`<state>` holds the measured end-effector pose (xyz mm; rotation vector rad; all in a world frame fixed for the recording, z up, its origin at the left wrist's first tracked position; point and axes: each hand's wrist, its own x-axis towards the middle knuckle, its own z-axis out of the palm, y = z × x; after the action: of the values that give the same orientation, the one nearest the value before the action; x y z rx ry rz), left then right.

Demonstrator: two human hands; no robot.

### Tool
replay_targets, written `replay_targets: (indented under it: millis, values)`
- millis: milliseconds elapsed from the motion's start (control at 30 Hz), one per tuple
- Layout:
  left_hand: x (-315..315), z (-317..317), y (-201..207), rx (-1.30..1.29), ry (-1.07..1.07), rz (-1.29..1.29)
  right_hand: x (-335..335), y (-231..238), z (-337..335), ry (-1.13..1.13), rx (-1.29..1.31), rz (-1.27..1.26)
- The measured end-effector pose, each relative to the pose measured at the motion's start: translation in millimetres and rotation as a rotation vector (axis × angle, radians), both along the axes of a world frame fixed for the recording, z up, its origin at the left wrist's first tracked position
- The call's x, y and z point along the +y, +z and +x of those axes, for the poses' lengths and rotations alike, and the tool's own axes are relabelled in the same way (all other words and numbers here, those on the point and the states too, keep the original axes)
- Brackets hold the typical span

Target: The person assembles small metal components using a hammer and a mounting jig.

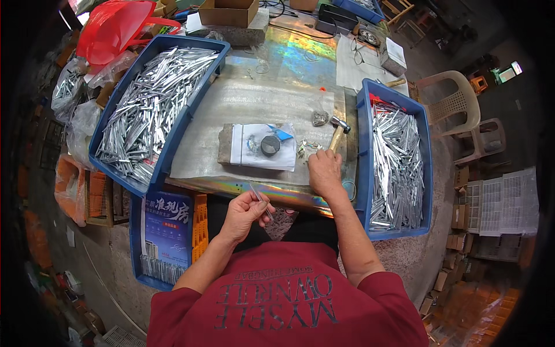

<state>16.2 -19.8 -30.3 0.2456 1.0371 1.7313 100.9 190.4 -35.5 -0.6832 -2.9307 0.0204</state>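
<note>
**Thin strip pinched left, hammer gripped right**

The thin metal strip (255, 191) (perhaps more than one) is in the left hand (247, 211), pinched between thumb and fingers: probably light, stiff, slick, best held mid-length. At two o'clock, the right hand (325, 172) wraps the hammer (336, 139). Blue bins at ten (118, 182) and three (363, 139) hold loose silvery strips.
</note>
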Motion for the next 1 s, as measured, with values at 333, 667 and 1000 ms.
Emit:
replay_targets:
  millis: [333,667,1000]
  values:
    - [-7.6,-2.2,-0.3,0.019,0.022,0.000,5.1,-2.1,8.3,-0.043,0.208,-0.126]
    - [3.2,-2.5,2.4,-0.026,0.018,-0.046,-5.7,14.1,9.9,-0.128,0.561,-0.596]
    - [16.0,-2.7,2.7,-0.124,0.050,-0.030,-47.7,25.1,14.4,-0.202,0.700,-1.586]
